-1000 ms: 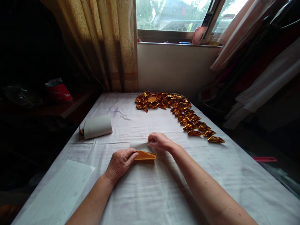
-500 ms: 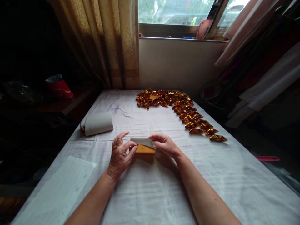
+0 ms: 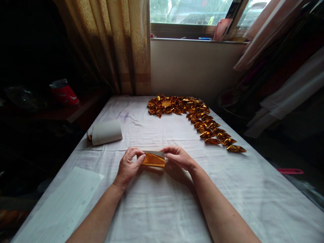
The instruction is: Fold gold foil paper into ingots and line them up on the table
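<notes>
Pinching gold foil (image 3: 153, 160), my left hand (image 3: 128, 166) has now also closed over the grey strip's (image 3: 156, 153) near end; my right hand (image 3: 179, 157) pinches its far end, apparently steadying both.

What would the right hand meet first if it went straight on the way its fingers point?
The grey strip, whose right end the right hand seems to pinch; beyond it, the left hand looks next in line, though depth is hard to judge.

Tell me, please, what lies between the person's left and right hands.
In the head view, gold foil lies between the left hand and right hand, with a greyish strip along its far side.
</notes>
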Tool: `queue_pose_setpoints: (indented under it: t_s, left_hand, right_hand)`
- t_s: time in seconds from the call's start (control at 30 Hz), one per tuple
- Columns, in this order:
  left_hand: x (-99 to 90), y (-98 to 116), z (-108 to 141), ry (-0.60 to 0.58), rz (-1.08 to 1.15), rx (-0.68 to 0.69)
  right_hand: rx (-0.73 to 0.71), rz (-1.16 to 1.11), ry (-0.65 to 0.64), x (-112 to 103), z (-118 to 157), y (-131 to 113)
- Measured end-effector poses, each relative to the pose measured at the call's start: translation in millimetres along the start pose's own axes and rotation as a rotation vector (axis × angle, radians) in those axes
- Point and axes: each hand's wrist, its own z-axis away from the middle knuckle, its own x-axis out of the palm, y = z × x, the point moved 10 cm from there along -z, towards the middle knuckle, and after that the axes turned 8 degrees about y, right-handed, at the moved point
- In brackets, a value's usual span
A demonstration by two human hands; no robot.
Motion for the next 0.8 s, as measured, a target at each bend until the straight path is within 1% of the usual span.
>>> queue_pose_setpoints:
  t_s: [0.2,0.33,0.47,0.63,0.7,0.8]
  left_hand:
    - [-6.7,-6.8,0.1,0.080,-0.004,-0.043]
    - [-7.5,-3.2,0.6,0.090,-0.022,-0.022]
    - [-8.5,1.0,0.9,0.105,-0.034,0.013]
    - [-11.5,1.4,0.7,0.128,-0.051,0.025]
    - [-12.3,2.3,0.6,0.134,-0.055,0.031]
    - [-12.4,5.0,0.5,0.138,-0.051,0.040]
  right_hand:
    - [-0.010,0.066,-0.045,4.4,3.5,-3.3]
    - [-0.008,0.171,-0.025,5.8,1.8,0.8]
    - [-0.061,0.290,0.018,4.4,0.6,-3.5]
    - [-0.103,0.355,-0.027,11.3,2.6,-9.1]
    - [-0.107,0.351,0.000,10.1,1.1,-6.8]
    - [-0.132,0.329,0.095,2.1,-2.9,-3.0]
